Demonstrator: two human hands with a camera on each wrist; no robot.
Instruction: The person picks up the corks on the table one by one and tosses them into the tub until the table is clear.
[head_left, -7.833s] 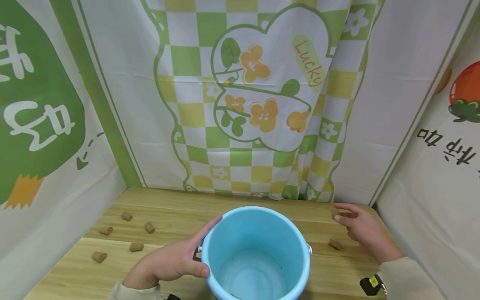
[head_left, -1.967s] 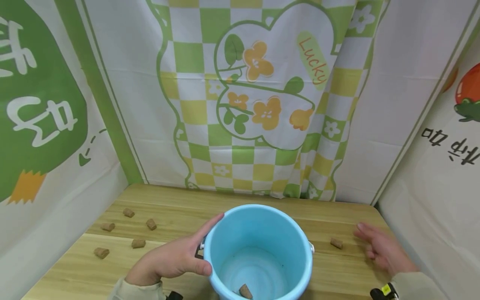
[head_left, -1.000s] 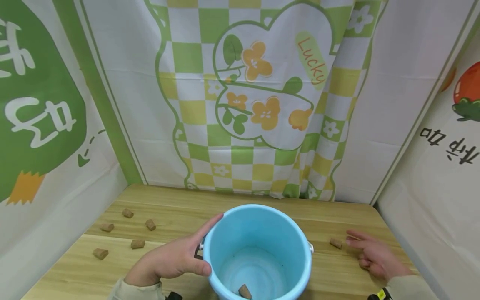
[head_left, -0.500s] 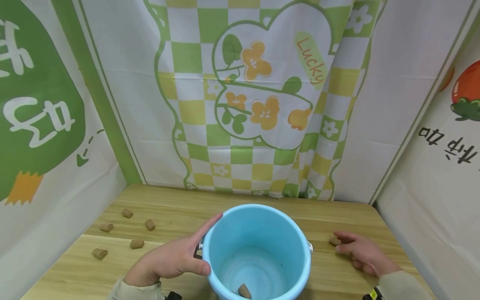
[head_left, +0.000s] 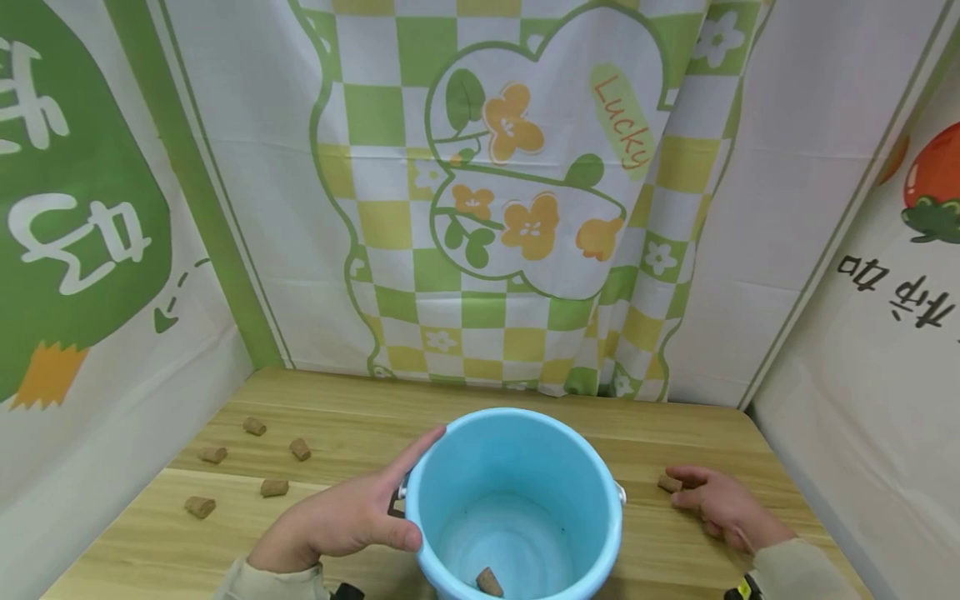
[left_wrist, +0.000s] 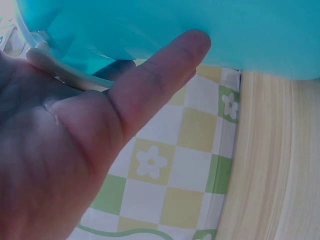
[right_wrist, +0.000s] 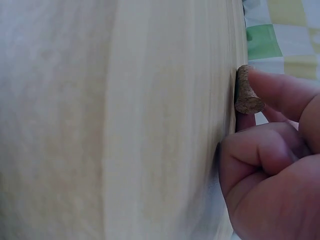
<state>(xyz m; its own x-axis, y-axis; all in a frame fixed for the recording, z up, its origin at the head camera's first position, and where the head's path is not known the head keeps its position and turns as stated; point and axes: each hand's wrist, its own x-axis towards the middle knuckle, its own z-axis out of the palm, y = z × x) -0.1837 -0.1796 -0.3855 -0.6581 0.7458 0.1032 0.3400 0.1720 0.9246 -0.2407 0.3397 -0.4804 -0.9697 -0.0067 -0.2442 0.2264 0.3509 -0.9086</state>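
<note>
Against the bucket (head_left: 517,458), left hand (head_left: 352,518) spreads; right hand (head_left: 722,504) pinches 1 cork (right_wrist: 247,95).

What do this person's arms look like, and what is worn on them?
The left sleeve and right sleeve are long and pale beige. No gloves show. A black device with a yellow patch sits by the right cuff; by the left, only a small black piece shows.

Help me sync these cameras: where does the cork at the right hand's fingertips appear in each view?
Head: cork, lower right, to the right of the blue bucket.
Left wrist: not in it.
Right wrist: cork, right of centre, upper half.
Shared landmark: the checked curtain, visible in all three.
</note>
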